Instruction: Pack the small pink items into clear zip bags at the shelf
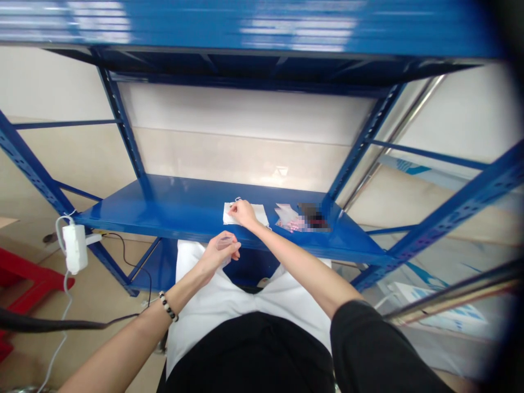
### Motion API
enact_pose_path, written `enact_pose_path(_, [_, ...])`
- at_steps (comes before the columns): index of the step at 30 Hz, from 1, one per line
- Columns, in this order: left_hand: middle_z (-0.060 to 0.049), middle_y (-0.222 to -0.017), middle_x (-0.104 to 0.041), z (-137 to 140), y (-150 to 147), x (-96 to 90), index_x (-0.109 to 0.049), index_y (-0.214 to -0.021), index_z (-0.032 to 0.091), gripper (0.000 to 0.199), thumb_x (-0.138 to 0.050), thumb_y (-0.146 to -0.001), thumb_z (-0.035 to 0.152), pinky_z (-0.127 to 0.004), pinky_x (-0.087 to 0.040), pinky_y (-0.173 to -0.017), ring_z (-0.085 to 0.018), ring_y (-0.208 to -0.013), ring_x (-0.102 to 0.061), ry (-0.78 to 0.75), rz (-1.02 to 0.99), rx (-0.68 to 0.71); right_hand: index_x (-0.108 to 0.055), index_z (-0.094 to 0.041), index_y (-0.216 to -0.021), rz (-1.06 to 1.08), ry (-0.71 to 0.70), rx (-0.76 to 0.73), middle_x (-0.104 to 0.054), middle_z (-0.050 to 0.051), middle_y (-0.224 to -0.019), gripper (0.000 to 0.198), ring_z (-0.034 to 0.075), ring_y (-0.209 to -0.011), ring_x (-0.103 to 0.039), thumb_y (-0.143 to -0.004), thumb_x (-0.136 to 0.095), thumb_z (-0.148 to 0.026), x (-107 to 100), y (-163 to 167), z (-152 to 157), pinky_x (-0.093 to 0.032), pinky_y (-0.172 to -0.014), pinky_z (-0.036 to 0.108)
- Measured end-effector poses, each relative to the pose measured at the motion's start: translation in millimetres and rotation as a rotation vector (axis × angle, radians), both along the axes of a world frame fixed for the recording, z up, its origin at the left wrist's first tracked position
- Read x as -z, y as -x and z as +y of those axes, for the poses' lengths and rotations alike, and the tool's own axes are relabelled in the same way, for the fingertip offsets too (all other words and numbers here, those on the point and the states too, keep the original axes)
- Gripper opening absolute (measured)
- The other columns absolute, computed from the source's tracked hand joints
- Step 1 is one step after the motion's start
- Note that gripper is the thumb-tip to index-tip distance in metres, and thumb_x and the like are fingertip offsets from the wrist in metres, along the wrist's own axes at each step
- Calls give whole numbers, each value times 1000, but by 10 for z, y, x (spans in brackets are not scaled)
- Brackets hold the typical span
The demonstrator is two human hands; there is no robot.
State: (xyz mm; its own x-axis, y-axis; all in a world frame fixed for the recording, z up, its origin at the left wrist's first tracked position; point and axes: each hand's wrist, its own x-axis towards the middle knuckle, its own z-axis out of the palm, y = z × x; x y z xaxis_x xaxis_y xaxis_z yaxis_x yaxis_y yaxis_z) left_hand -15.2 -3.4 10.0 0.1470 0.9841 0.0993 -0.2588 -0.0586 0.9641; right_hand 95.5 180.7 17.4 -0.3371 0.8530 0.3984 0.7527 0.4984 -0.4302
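My left hand is in front of the shelf edge, above my lap. Its fingers are curled round a small clear plastic piece, whose exact kind I cannot make out. My right hand reaches over a white cloth or paper sheet on the blue shelf. Its fingertips are pinched together low over the sheet's left part; whatever is between them is too small to name. A thin white loop shows just behind that hand.
Right of the sheet lie clear bags with pink bits and a blurred dark object. The blue shelf has corner posts and an upper shelf overhead. A white power strip hangs at the left post, with cables below.
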Motion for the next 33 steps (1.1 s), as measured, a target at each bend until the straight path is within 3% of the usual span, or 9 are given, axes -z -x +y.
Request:
enact_pose_path(3, [-2, -67, -65, 8, 43, 12, -56, -81, 17, 32, -79, -72, 38, -26, -47, -65, -14, -62, -61, 25, -17, 2, -76, -17, -77, 156, -16, -58, -75, 7, -83, 6, 20, -78, -68, -78, -71, -19, -181, 8, -178, -48, -76, 27])
enact_pose_path(6, [-2, -70, -65, 12, 64, 22, -59, -84, 16, 32, -81, -69, 35, -26, -48, -64, -13, -63, -62, 43, -25, -21, -76, -17, -84, 311, 11, -289, -75, 5, -85, 9, 18, -79, -67, -80, -68, -20, -443, -50, -544, -48, -75, 27])
enact_pose_path(10, [-3, -74, -65, -7, 41, 35, -63, -84, 14, 31, -81, -67, 32, -27, -49, -66, -14, -66, -63, 12, -14, -30, -76, -20, -85, 273, 7, -543, -74, 2, -86, 8, 16, -80, -65, -80, -69, -21, -725, -217, -1112, -47, -76, 27])
enact_pose_path(16, [-5, -69, -66, -56, 14, 78, -64, -85, 12, 29, -79, -70, 32, -29, -50, -65, -15, -62, -62, -16, 9, 56, -73, -18, -79, 145, 92, -644, -71, 1, -77, 5, 15, -75, -62, -77, -69, -16, -753, -380, -1430, -45, -72, 26])
enact_pose_path(22, [-5, -69, -64, -46, 18, 40, -63, -85, 12, 31, -78, -72, 35, -29, -51, -66, -15, -65, -62, 20, -57, 118, -74, -19, -80, 153, 104, -652, -72, 1, -79, 10, 15, -76, -62, -82, -67, -23, -646, -316, -1157, -45, -73, 26])
enact_pose_path(26, [-1, -70, -62, -54, 13, 13, -60, -93, 15, 33, -76, -75, 38, -29, -52, -68, -15, -68, -63, 44, -168, 127, -75, -18, -83, 161, 6, -387, -73, 3, -83, 11, 15, -75, -63, -84, -64, -20, -420, -272, -604, -44, -72, 25])
enact_pose_path(29, [-2, -72, -62, -73, 12, 10, -59, -96, 16, 33, -72, -79, 40, -27, -52, -65, -15, -68, -64, 69, -192, 153, -76, -17, -85, 80, 19, -174, -74, 5, -85, 11, 17, -76, -65, -80, -66, -14, -209, -242, -179, -45, -72, 25])
enact_pose_path(33, [-3, -73, -63, -70, 12, 1, -58, -94, 16, 29, -70, -82, 40, -27, -52, -65, -15, -69, -64, 67, -199, 167, -76, -18, -83, 19, 30, -96, -75, 7, -88, 9, 19, -81, -68, -80, -68, -16, -43, -159, 116, -47, -75, 25])
